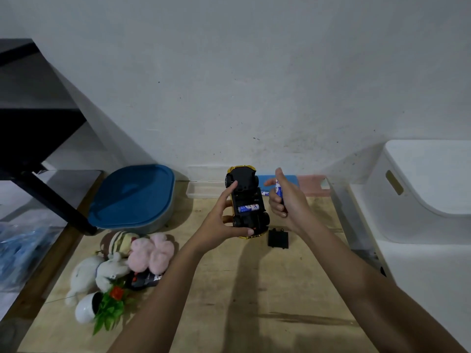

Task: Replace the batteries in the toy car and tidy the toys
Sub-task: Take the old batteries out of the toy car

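My left hand (221, 220) grips a black and gold toy car (246, 197) turned belly up above the wooden table (229, 289). One blue and white battery (248, 208) lies in its open compartment. My right hand (286, 197) is just right of the car, holding another blue and white battery (279, 191) upright between thumb and fingers. The black battery cover (278, 238) lies flat on the table below the car.
A pile of plush toys (127, 258) and a tipped white pot with a fake plant (102, 305) lie at the left. A blue-lidded container (135, 197) stands behind them. A clear tray (204, 191), a blue box and a pink box line the wall; a white bin (420, 187) is at the right.
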Action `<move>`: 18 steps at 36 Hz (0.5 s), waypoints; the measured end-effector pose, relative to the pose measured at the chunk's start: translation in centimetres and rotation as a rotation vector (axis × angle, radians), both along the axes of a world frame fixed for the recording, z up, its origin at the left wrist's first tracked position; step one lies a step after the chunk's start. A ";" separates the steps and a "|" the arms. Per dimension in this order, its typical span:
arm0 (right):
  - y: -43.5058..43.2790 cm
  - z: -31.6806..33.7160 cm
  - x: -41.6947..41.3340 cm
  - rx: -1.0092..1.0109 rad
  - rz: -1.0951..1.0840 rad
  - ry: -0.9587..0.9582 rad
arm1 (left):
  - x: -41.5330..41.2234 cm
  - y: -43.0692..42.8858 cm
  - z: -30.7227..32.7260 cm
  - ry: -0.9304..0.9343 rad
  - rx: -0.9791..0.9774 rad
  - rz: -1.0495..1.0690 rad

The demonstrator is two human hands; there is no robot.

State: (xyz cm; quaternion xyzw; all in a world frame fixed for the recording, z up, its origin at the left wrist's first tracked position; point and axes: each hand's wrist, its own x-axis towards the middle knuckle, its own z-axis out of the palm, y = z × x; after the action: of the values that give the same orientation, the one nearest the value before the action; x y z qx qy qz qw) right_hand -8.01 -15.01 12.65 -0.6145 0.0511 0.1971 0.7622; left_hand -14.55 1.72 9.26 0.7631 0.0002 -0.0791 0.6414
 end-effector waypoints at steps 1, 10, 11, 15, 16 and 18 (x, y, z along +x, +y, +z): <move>0.0 0.1 -0.1 -0.048 -0.017 0.022 | 0.0 0.0 0.0 -0.005 -0.001 0.005; 0.9 0.6 -0.5 -0.477 0.115 -0.175 | 0.2 0.4 0.1 -0.050 -0.031 0.113; 1.2 0.4 -0.7 -0.517 0.133 -0.208 | 0.3 0.3 0.0 -0.060 -0.038 0.129; 2.0 0.0 -1.1 -0.578 0.072 -0.302 | 0.3 -0.3 0.2 -0.100 -0.056 0.173; 2.1 -0.1 -1.2 -0.583 0.055 -0.317 | 0.3 -0.4 0.3 -0.106 -0.055 0.178; 2.2 -0.1 -1.3 -0.600 0.043 -0.340 | 0.2 -0.5 0.5 -0.115 -0.056 0.185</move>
State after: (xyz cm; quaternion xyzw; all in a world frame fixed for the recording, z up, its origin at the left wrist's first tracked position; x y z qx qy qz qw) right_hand -9.35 -12.77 12.55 -0.8362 -0.0341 0.0841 0.5409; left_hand -14.40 1.18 9.72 0.7448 0.0317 0.0244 0.6661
